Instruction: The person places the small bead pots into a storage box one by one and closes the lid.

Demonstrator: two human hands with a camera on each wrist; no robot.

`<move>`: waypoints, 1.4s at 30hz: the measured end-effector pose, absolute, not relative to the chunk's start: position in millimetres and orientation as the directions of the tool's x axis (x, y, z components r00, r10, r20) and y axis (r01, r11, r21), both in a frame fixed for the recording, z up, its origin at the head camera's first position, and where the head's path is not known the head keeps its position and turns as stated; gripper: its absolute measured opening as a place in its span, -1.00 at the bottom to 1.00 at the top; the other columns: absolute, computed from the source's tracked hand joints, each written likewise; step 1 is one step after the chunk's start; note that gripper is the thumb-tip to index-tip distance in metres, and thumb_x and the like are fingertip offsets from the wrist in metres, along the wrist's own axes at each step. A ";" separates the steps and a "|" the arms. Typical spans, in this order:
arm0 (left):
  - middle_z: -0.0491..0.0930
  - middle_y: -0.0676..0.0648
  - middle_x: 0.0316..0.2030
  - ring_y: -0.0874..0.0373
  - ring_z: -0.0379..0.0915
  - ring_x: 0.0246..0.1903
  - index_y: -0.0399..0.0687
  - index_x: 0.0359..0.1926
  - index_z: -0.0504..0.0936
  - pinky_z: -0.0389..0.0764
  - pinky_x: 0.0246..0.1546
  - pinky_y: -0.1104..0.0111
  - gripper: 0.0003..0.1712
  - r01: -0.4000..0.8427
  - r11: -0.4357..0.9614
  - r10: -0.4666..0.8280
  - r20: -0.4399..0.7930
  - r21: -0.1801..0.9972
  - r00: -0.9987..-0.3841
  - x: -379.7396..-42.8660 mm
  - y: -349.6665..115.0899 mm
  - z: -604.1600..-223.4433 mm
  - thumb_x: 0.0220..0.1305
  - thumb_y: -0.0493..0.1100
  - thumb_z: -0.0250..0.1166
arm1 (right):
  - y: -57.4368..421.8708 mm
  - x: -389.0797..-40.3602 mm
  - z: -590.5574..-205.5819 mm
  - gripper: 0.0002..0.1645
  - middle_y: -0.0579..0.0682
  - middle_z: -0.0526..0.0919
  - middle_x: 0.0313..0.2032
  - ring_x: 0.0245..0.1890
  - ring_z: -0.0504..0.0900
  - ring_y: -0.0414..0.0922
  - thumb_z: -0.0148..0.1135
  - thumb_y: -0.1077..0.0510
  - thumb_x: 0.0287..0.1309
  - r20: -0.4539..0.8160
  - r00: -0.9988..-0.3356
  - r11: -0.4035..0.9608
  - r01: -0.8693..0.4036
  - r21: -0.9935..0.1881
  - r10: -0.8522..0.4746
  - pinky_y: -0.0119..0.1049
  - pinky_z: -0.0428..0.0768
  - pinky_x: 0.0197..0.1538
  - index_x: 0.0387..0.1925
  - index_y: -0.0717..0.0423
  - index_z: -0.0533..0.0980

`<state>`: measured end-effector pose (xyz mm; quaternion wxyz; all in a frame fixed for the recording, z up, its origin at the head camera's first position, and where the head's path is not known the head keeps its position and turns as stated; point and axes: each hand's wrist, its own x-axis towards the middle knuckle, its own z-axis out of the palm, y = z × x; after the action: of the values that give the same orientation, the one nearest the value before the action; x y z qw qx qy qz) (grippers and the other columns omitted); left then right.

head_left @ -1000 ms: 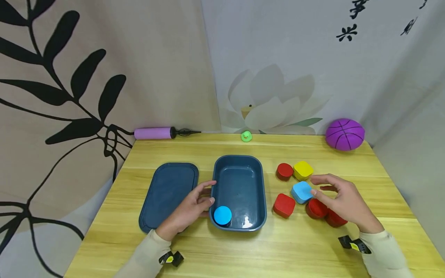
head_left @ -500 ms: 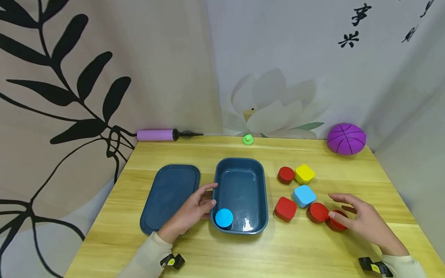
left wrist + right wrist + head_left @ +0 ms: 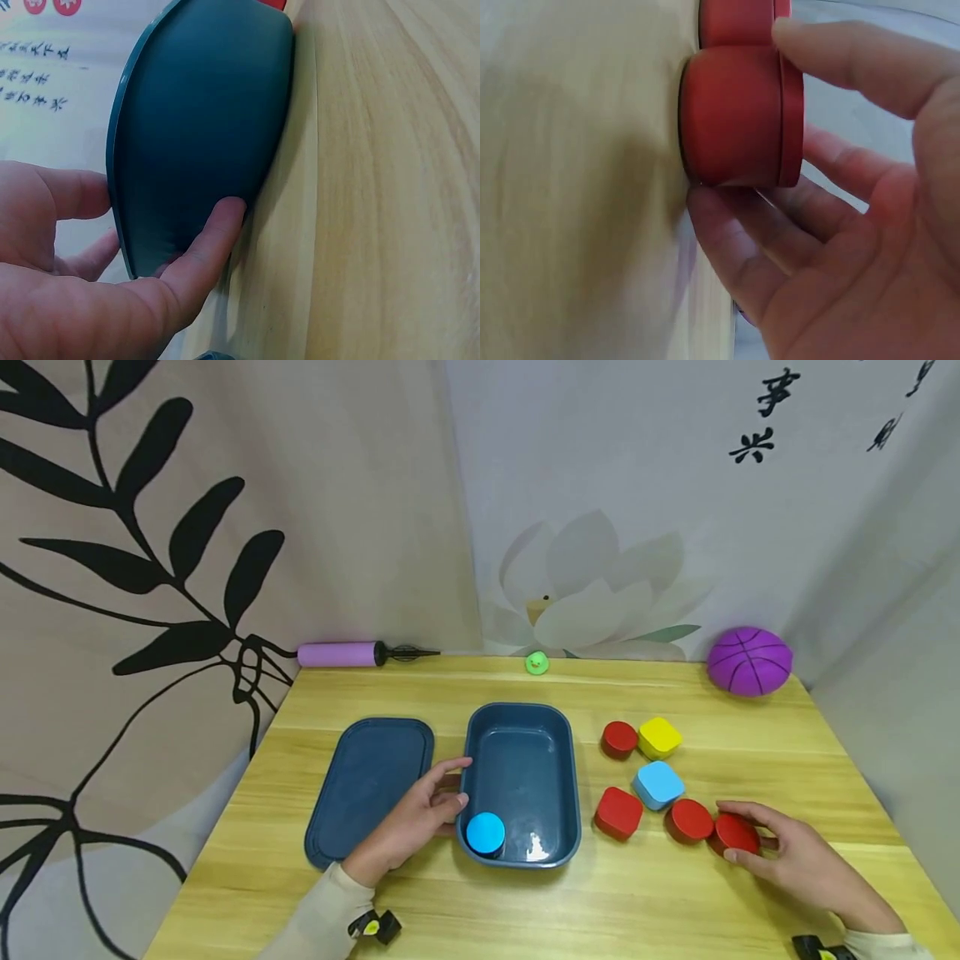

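Observation:
A dark blue rectangular box (image 3: 521, 768) with rounded corners stands without its lid, a blue round tin (image 3: 485, 833) in its near left corner. My left hand (image 3: 416, 818) touches the box's left side, with thumb against the outer wall and index fingertip at the rim (image 3: 112, 142). At the right, my right hand (image 3: 798, 856) has thumb and fingers round a red round tin (image 3: 739, 116), which stands on the table. Touching that tin is another red round tin (image 3: 687, 821). The right hand's fingers are partly hidden behind the held tin in the right wrist view.
Near the right hand stand a light blue square tin (image 3: 658, 785), a red square tin (image 3: 618, 813), a yellow tin (image 3: 659, 738) and a red round tin (image 3: 619, 740). A dark blue lid (image 3: 371, 785) lies left. Behind are a purple pump (image 3: 337, 654), green duck (image 3: 537, 662) and purple ball (image 3: 750, 662).
My right hand has moved from beside the light blue tin, nearer and to the right, and now takes hold of the rightmost red round tin. My left hand stays at the box.

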<state>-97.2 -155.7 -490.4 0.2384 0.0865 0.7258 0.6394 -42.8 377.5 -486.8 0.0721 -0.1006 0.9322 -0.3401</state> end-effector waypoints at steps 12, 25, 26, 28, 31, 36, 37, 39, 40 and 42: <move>0.26 -0.36 0.51 -0.25 0.44 0.37 0.12 0.66 0.15 0.74 0.04 0.07 -0.30 -0.180 0.157 0.431 -0.231 0.971 -0.872 -98.4 -156.3 -492.6 0.64 -0.09 0.16 | 381.6 -47.4 -479.5 -0.24 0.20 0.68 0.21 0.01 0.44 -0.73 0.59 -0.03 0.19 -0.062 -0.981 0.754 -0.101 -0.650 -0.184 -0.51 0.70 -0.09 0.33 0.17 0.54; 0.28 -0.35 0.49 -0.21 0.43 0.36 0.25 0.65 0.18 0.72 0.07 0.09 -0.32 -0.204 0.144 0.405 -0.246 0.968 -0.880 -93.1 -155.1 -496.9 0.64 -0.05 0.17 | 373.8 -61.6 -456.2 -0.26 0.27 0.62 0.24 0.00 0.41 -0.76 0.58 0.08 0.21 0.119 -0.979 0.745 -0.202 -0.635 -0.164 -0.64 0.63 -0.11 0.37 0.18 0.53; 0.28 -0.35 0.49 -0.21 0.42 0.37 0.26 0.65 0.18 0.71 0.08 0.09 -0.32 -0.205 0.146 0.403 -0.248 0.968 -0.881 -92.5 -155.3 -496.9 0.64 -0.05 0.16 | 370.3 -64.2 -454.9 -0.26 0.25 0.64 0.23 0.00 0.42 -0.75 0.59 0.09 0.21 0.140 -0.974 0.746 -0.225 -0.627 -0.176 -0.66 0.62 -0.11 0.37 0.17 0.54; 0.28 -0.35 0.49 -0.22 0.41 0.37 0.27 0.65 0.17 0.70 0.09 0.09 -0.32 -0.205 0.141 0.398 -0.245 0.969 -0.884 -91.3 -155.4 -496.3 0.65 -0.04 0.15 | 363.6 -70.5 -452.1 -0.26 0.21 0.66 0.22 0.01 0.43 -0.72 0.60 0.11 0.19 0.179 -0.962 0.742 -0.272 -0.612 -0.206 -0.69 0.59 -0.11 0.36 0.15 0.55; 0.28 -0.35 0.49 -0.23 0.39 0.38 0.27 0.65 0.17 0.70 0.10 0.09 -0.33 -0.208 0.125 0.390 -0.241 0.970 -0.889 -89.9 -153.7 -495.2 0.66 -0.05 0.14 | 353.3 -79.2 -448.4 -0.27 0.17 0.67 0.20 0.00 0.47 -0.67 0.61 0.13 0.17 0.215 -0.948 0.730 -0.319 -0.605 -0.236 -0.68 0.59 -0.10 0.36 0.14 0.56; 0.28 -0.36 0.48 -0.23 0.41 0.36 0.24 0.66 0.17 0.69 0.11 0.09 -0.31 -0.214 0.109 0.374 -0.239 0.971 -0.896 -87.5 -151.0 -496.2 0.65 -0.08 0.14 | 333.9 -89.7 -444.6 -0.28 0.07 0.69 0.19 -0.01 0.51 -0.59 0.60 0.08 0.19 0.232 -0.936 0.728 -0.353 -0.588 -0.266 -0.53 0.66 -0.06 0.36 0.09 0.57; 0.29 -0.36 0.48 -0.23 0.42 0.35 0.24 0.66 0.17 0.69 0.11 0.09 -0.31 -0.216 0.107 0.371 -0.241 0.970 -0.897 -87.1 -150.9 -496.5 0.64 -0.08 0.14 | 329.2 -91.4 -444.0 -0.28 0.03 0.70 0.18 -0.01 0.52 -0.57 0.60 0.06 0.19 0.237 -0.933 0.730 -0.360 -0.581 -0.272 -0.50 0.67 -0.05 0.36 0.08 0.57; 0.28 -0.35 0.48 -0.22 0.42 0.34 0.26 0.66 0.16 0.69 0.11 0.10 -0.31 -0.218 0.105 0.373 -0.241 0.970 -0.896 -87.1 -150.9 -497.3 0.64 -0.09 0.14 | 320.1 -94.6 -442.2 -0.29 -0.03 0.71 0.15 -0.02 0.54 -0.53 0.60 0.06 0.18 0.257 -0.923 0.728 -0.385 -0.567 -0.288 -0.45 0.68 -0.05 0.34 0.08 0.58; 0.28 -0.34 0.49 -0.21 0.42 0.34 0.27 0.66 0.17 0.68 0.12 0.10 -0.31 -0.219 0.103 0.374 -0.242 0.970 -0.895 -87.5 -150.7 -497.4 0.64 -0.09 0.14 | 315.5 -95.9 -441.0 -0.30 -0.06 0.71 0.14 -0.03 0.56 -0.50 0.61 0.07 0.17 0.268 -0.919 0.725 -0.394 -0.565 -0.290 -0.43 0.69 -0.06 0.32 0.07 0.59; 0.28 -0.33 0.49 -0.21 0.42 0.35 0.29 0.66 0.16 0.67 0.13 0.09 -0.31 -0.219 0.101 0.386 -0.241 0.970 -0.890 -88.7 -150.6 -498.1 0.64 -0.09 0.14 | 307.0 -98.6 -439.5 -0.32 -0.12 0.72 0.13 -0.05 0.59 -0.46 0.62 0.10 0.15 0.285 -0.911 0.715 -0.411 -0.566 -0.298 -0.44 0.67 -0.06 0.30 0.03 0.61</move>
<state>-88.7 -150.6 -498.1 0.2266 0.0589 0.7065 0.6679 -98.6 307.0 -439.5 -0.0869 -0.1924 0.9218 -0.3251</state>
